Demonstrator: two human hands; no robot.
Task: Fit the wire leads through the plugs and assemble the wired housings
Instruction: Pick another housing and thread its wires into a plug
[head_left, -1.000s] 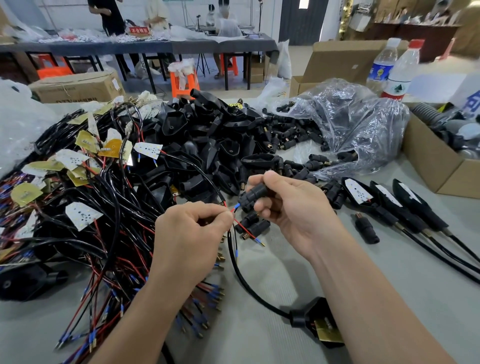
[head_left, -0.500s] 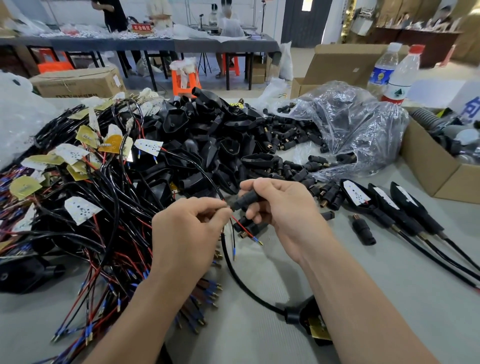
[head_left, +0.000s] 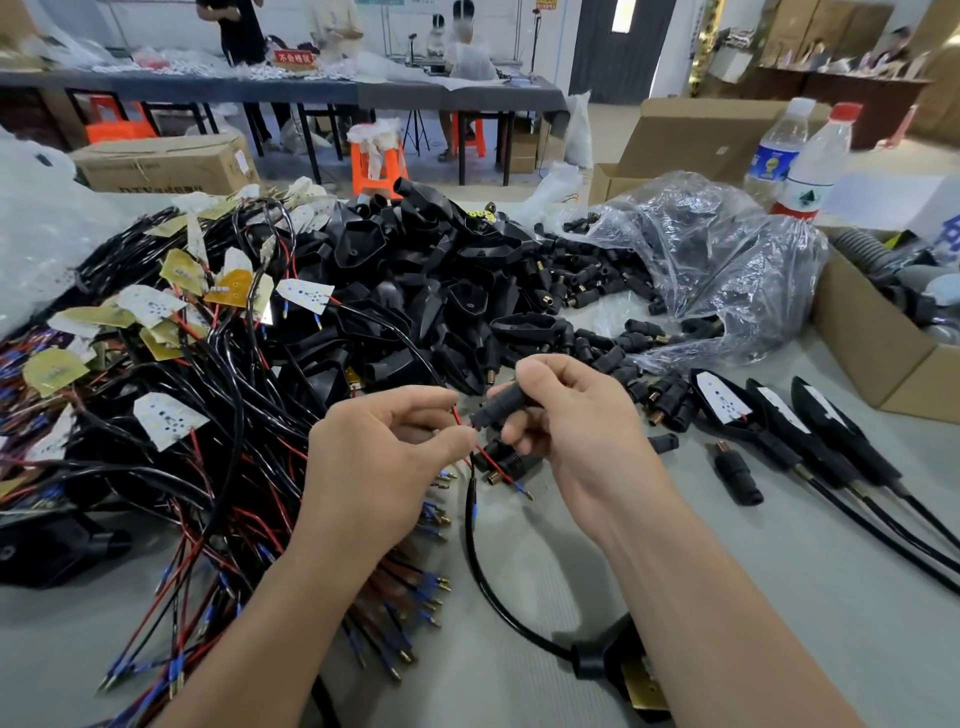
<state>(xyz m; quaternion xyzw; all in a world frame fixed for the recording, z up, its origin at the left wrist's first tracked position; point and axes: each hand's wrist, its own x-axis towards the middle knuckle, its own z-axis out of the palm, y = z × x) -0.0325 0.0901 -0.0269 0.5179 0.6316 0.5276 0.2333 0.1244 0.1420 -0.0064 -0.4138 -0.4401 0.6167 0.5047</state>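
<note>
grey table (head_left: 779, 597), wire heap (head_left: 208, 415) left, housings (head_left: 769, 421) right | left fingers (head_left: 449, 441) pinch red lead (head_left: 491, 461) | right fingers (head_left: 545, 370) grip plug (head_left: 501, 408)

Wire harness tangle (head_left: 171, 415) blocked whole left of table (head_left: 841, 597). Black housing pile (head_left: 415, 280) barred far centre; plastic bag of plugs (head_left: 717, 270) and cardboard box (head_left: 878, 364) closed far right. Three finished housings (head_left: 769, 421) with trailing cables lay across right side, loose plug (head_left: 737, 475) just beside. Bare tabletop open at near right, past right forearm. Gap between forearms crossed by black cable (head_left: 469, 540) running to near housing (head_left: 597, 665).
</note>
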